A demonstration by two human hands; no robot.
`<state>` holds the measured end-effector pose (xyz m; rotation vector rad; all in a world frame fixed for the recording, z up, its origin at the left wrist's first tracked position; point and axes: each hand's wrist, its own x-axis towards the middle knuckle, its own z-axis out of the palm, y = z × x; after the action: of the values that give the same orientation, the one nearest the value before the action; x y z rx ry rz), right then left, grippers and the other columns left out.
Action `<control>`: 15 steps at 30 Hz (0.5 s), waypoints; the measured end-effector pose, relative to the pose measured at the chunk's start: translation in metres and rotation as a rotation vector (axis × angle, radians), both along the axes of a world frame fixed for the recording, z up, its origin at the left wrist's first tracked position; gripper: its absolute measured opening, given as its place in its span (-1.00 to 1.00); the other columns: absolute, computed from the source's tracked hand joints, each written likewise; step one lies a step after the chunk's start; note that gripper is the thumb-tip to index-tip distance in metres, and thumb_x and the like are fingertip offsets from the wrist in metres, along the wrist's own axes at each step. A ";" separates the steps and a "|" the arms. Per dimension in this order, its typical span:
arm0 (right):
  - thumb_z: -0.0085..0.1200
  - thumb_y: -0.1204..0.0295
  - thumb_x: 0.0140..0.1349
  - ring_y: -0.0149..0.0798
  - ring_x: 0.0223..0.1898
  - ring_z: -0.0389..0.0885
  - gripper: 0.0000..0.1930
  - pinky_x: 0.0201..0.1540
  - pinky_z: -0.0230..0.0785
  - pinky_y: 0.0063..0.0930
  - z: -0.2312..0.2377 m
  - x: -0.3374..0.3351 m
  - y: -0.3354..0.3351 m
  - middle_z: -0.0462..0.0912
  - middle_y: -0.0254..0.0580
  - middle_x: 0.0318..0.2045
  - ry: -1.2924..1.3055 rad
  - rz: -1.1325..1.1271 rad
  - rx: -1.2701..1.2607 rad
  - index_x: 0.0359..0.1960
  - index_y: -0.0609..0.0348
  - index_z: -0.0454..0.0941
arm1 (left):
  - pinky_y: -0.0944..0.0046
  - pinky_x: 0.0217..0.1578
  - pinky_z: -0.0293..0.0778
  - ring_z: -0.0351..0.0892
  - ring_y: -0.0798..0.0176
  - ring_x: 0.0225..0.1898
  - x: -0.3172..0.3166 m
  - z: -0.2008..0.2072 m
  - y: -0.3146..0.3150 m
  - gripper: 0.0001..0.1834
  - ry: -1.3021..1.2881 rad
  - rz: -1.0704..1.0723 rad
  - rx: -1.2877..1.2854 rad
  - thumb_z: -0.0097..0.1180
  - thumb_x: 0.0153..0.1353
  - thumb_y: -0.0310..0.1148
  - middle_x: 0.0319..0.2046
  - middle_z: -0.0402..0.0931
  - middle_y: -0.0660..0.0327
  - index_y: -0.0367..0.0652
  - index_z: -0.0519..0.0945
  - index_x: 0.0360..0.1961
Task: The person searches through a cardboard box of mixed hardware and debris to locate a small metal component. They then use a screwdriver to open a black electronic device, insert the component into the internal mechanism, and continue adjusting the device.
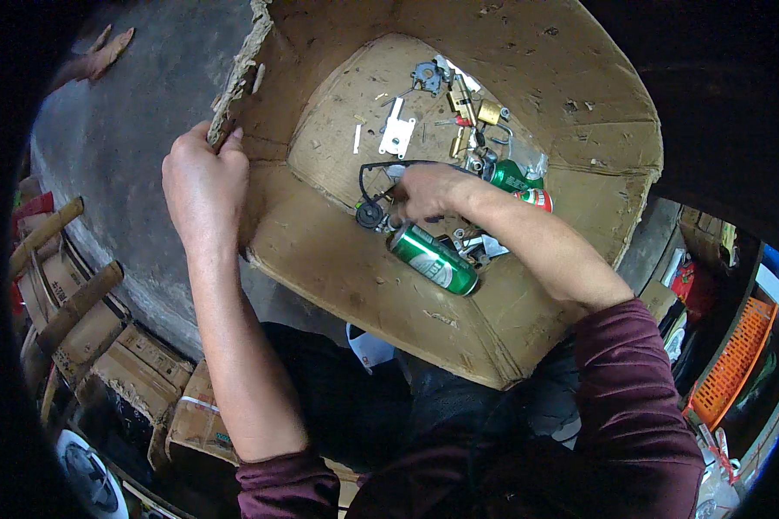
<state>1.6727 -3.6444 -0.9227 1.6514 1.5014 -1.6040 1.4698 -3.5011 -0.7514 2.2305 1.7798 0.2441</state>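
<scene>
My left hand [206,183] is closed on the torn rim of a large cardboard box [329,251], which is tilted toward me. Inside the box, my right hand [428,192] reaches down with curled fingers among loose metal parts; what they hold is hidden. Beside those fingers lie a black looped band [365,177] and a round black part [370,214]. A green can [434,259] lies just below the hand. Another green can [512,176] is partly covered by clear plastic. Farther in are a white metal plate [397,134], a brass padlock [489,112] and a grey metal piece [426,78].
Cartons [138,368] and wooden handles [78,303] crowd the left side. An orange perforated basket [734,363] stands at the right. A white and black round object [88,476] is at lower left. At upper left, another person's bare hand or foot [104,56] shows over the grey floor [156,130].
</scene>
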 end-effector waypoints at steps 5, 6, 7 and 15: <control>0.30 0.35 -0.03 -0.07 0.33 0.41 -0.43 0.44 0.06 0.03 -0.024 0.007 0.032 0.53 -0.12 0.23 -0.493 0.284 0.876 0.12 0.07 0.56 | -0.06 -0.12 0.54 0.67 -0.23 -0.19 -0.002 -0.004 0.003 -0.75 -0.052 0.006 0.017 0.23 0.21 -0.31 -0.36 0.64 -0.20 -0.21 0.73 -0.15; 0.29 0.34 -0.02 -0.08 0.29 0.45 -0.44 0.43 0.08 0.03 -0.025 0.007 0.035 0.56 -0.10 0.18 -0.500 0.288 0.872 0.11 0.08 0.58 | -0.06 -0.12 0.54 0.67 -0.23 -0.19 -0.003 -0.004 0.002 -0.75 -0.056 -0.001 0.017 0.22 0.21 -0.31 -0.36 0.64 -0.20 -0.21 0.73 -0.16; 0.28 0.34 -0.02 -0.08 0.25 0.50 -0.45 0.42 0.09 0.03 -0.024 0.009 0.035 0.60 -0.08 0.14 -0.506 0.301 0.788 0.10 0.09 0.59 | -0.07 -0.13 0.54 0.67 -0.23 -0.21 -0.004 -0.004 0.003 -0.76 -0.052 -0.033 0.041 0.22 0.20 -0.32 -0.37 0.63 -0.21 -0.22 0.74 -0.18; 0.17 0.28 0.11 0.00 -0.05 0.72 -0.63 -0.01 0.55 -0.22 -0.004 0.056 -0.014 0.75 0.08 -0.15 -0.255 0.049 0.116 -0.02 0.00 0.69 | -0.07 -0.16 0.58 0.68 -0.25 -0.28 -0.002 -0.003 0.000 -0.78 -0.062 -0.015 0.037 0.22 0.18 -0.37 -0.40 0.65 -0.17 -0.25 0.74 -0.21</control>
<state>1.7286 -3.6581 -0.9264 1.7891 1.5131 -1.2471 1.4681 -3.5013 -0.7541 2.2352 1.7401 0.3423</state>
